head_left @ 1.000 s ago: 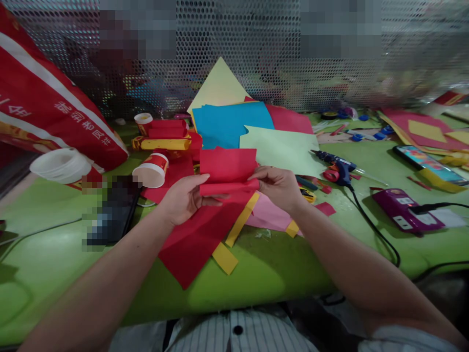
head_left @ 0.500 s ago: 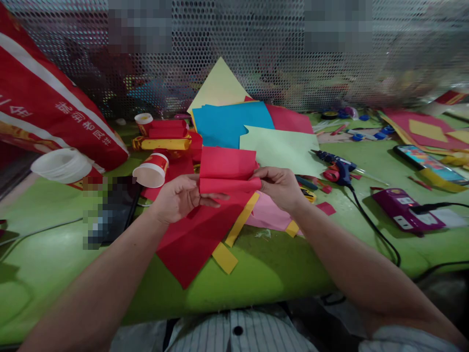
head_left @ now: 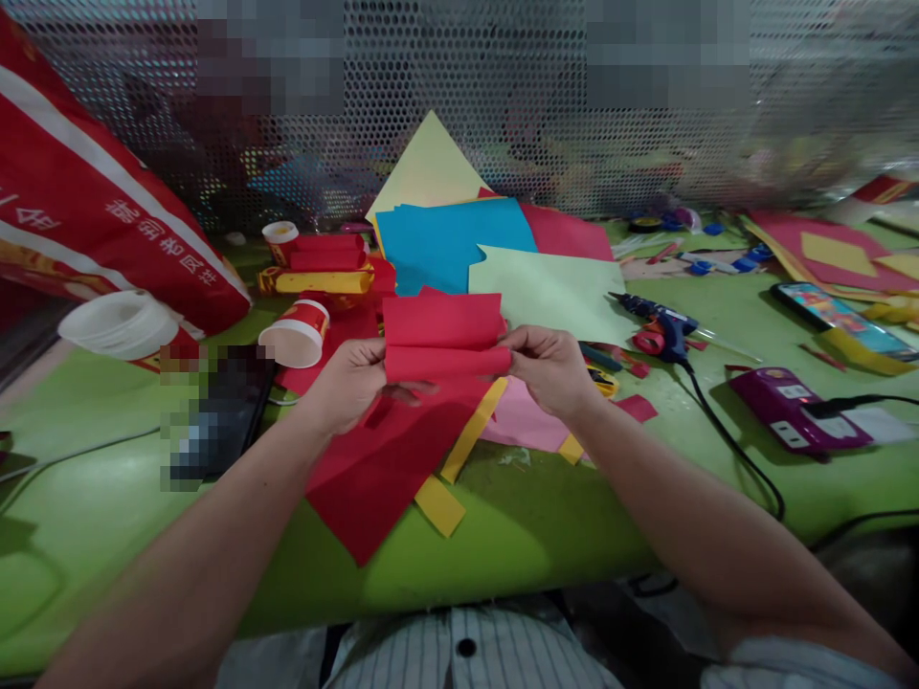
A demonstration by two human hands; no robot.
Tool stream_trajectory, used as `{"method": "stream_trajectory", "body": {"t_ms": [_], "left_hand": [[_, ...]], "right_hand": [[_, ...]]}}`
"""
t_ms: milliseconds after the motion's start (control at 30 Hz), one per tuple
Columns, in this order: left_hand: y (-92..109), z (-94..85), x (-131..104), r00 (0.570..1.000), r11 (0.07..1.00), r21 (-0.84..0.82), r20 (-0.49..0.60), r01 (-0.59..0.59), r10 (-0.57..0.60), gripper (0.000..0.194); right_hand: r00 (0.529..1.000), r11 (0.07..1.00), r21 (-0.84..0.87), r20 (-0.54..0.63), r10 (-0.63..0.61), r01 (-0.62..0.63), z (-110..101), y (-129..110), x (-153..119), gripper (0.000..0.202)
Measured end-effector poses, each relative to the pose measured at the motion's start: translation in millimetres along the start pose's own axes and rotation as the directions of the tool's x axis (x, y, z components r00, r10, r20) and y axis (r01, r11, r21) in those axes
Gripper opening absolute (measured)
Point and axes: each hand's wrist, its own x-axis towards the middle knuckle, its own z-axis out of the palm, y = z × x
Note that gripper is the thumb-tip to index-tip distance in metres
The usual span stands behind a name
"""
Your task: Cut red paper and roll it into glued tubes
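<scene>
A small sheet of red paper (head_left: 443,321), its near edge curled over into a roll, is held up between both hands. My left hand (head_left: 351,383) pinches the roll's left end, with some fingers stretched beneath it. At the right end, my right hand (head_left: 549,368) grips the roll between thumb and fingers. Beneath the hands lies a larger dark red sheet (head_left: 366,507), one corner pointing toward me. Yellow paper strips (head_left: 474,431) and a pink sheet (head_left: 527,416) lie beside it.
Blue paper (head_left: 452,244) and pale green paper (head_left: 546,292) lie behind. On the right are a glue gun (head_left: 667,330), a purple power socket (head_left: 800,411) and a phone (head_left: 847,325). Paper cups (head_left: 296,333), red rolls (head_left: 326,251) and a dark phone-like device (head_left: 234,411) are on the left.
My left hand has shifted slightly left and now pinches the roll's left end more closely. The near edge of the red paper stays curled; my right hand has barely moved.
</scene>
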Motion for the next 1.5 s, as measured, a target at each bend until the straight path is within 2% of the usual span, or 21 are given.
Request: {"method": "stream_trajectory", "body": {"t_ms": [133,267,433,500,567,633,733,833,1000,1233,1500], "left_hand": [[-1,-0.2,0,0.999,0.998,-0.052,0.037,-0.022,0.024,0.010],[-2,-0.7,-1,0.999,0.997,-0.063,0.032,-0.033,0.035,0.008],[-2,0.3,-2,0.995,0.999,-0.001,0.092,-0.043,0.043,0.011],[-3,0.7,-2,0.988,0.997,0.020,0.137,-0.069,0.066,0.012],[-3,0.9,-2,0.983,0.994,0.034,0.161,-0.100,0.094,0.012],[-4,1.2,-2,0.981,0.993,0.049,0.167,-0.110,0.101,0.009],[-3,2.3,-3,0.984,0.994,0.064,0.161,-0.086,0.075,0.010],[-2,4.0,-4,0.987,0.997,0.050,0.151,-0.056,0.048,0.017],[-2,5.1,-4,0.986,0.999,0.036,0.169,-0.009,0.002,0.019],[-3,3.8,-1,0.988,0.993,0.116,0.148,0.016,-0.033,0.015],[-5,7.4,2,0.989,0.995,0.100,0.146,0.013,-0.028,0.019]], "right_hand": [[0.999,0.997,0.060,-0.016,0.052,-0.051,2,4,0,0.022],[1.000,0.996,0.086,0.014,0.027,-0.028,1,2,1,0.034],[0.983,0.995,-0.032,0.156,0.097,-0.093,-5,0,5,0.062],[0.971,0.997,-0.033,0.228,0.077,-0.071,-4,0,5,0.071],[0.954,0.999,-0.020,0.297,0.043,-0.039,-1,-1,4,0.065],[0.947,1.000,-0.022,0.319,0.026,-0.020,2,-2,1,0.051],[0.967,0.999,-0.041,0.255,0.020,-0.010,7,-6,-3,0.038],[0.980,0.998,-0.053,0.194,0.033,-0.023,6,-6,-4,0.033],[0.967,0.993,-0.099,0.241,0.085,-0.063,0,-4,-3,0.024],[0.942,0.984,-0.131,0.297,0.158,-0.124,-2,-3,-2,0.022],[0.935,0.963,-0.117,0.235,0.265,-0.243,2,-4,1,0.019]]}}
